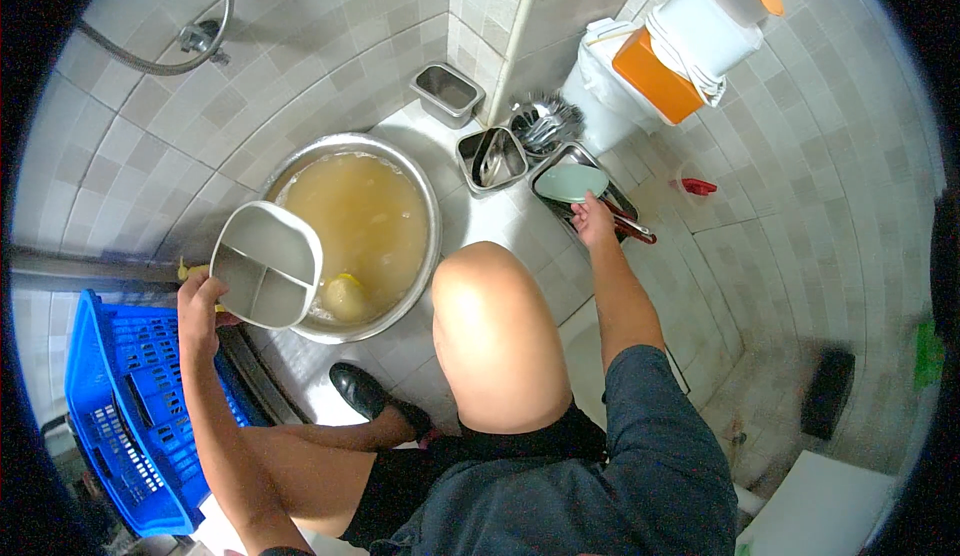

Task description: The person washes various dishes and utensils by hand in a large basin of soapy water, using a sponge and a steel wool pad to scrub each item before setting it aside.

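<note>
My left hand (201, 308) grips the edge of a white divided container (264, 265), tilted over the left rim of a large round metal basin (433, 256). Cloudy yellowish water (356, 214) fills the basin, and a yellowish rounded object (345, 298) lies in it near the bottom edge. At the right, my right hand (592, 218) holds a pale green oval dish (571, 183) by its edge, above a rectangular metal tray (571, 152). Red-handled utensils (634, 229) stick out of that tray.
Behind stand an empty-looking metal container (448, 90), another metal container with utensils (491, 160) and a bunch of cutlery (544, 124). A blue plastic basket (135, 406) is at left. White buckets (607, 83) and an orange box (658, 75) stand at upper right. A shower hose (150, 66) hangs upper left.
</note>
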Available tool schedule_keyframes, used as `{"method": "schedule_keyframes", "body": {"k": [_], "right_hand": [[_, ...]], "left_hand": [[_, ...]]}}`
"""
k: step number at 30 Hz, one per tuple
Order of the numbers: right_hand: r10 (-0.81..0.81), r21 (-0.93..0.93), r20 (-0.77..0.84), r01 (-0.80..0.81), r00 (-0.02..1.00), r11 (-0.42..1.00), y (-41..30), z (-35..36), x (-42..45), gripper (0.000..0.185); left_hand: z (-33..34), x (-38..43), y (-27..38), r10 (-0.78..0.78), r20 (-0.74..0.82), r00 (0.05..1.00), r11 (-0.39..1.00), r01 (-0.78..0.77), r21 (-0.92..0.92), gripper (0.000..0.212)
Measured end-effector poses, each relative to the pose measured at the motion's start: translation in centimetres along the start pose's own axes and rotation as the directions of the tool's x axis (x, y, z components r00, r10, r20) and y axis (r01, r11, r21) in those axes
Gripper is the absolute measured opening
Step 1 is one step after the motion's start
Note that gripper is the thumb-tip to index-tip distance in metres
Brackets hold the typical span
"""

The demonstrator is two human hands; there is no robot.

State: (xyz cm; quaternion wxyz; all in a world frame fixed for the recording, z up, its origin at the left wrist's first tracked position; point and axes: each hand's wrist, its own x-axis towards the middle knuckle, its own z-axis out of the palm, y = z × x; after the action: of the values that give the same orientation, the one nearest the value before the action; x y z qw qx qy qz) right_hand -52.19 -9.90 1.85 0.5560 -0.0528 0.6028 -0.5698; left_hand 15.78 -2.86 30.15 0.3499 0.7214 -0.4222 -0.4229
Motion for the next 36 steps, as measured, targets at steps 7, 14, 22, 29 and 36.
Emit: {"method": "schedule_keyframes", "body": {"k": [7,14,22,29,36], "right_hand": [[-0.080,0.201,-0.098,0.098,0.992,0.975,0.0,-0.3,0.3,0.025],[-0.147,0.409,-0.117,0.183,0.982,0.894,-2.2,-5.2,-5.5,0.014],[-0.676,-0.899,0.341,0.437,0.653,-0.032,-6.3,-10.2,-12.5,0.023],[-0.487,-0.849,0.519,0.488,0.702,-0.202,-7.3,-12.2,-19.2,0.027],[-0.090,-0.784,0.461,0.357,0.883,-0.509,-3.9,-13.8,-21.9,0.035]], "left_hand": [[-0.5,0.4,-1.1,-0.040,-0.043,0.998,0.994,0.044,0.099,0.039],[1.8,0.1,0.2,-0.080,-0.023,0.997,0.995,0.079,-0.061,0.038],[0.2,1.0,-1.3,0.380,-0.182,0.907,0.753,-0.188,0.631,0.040],[1.9,-1.7,2.9,0.527,-0.202,0.825,0.553,-0.153,0.819,0.033],[-0.8,-4.0,3.1,0.626,-0.272,0.730,0.512,-0.122,0.850,0.033]]}}
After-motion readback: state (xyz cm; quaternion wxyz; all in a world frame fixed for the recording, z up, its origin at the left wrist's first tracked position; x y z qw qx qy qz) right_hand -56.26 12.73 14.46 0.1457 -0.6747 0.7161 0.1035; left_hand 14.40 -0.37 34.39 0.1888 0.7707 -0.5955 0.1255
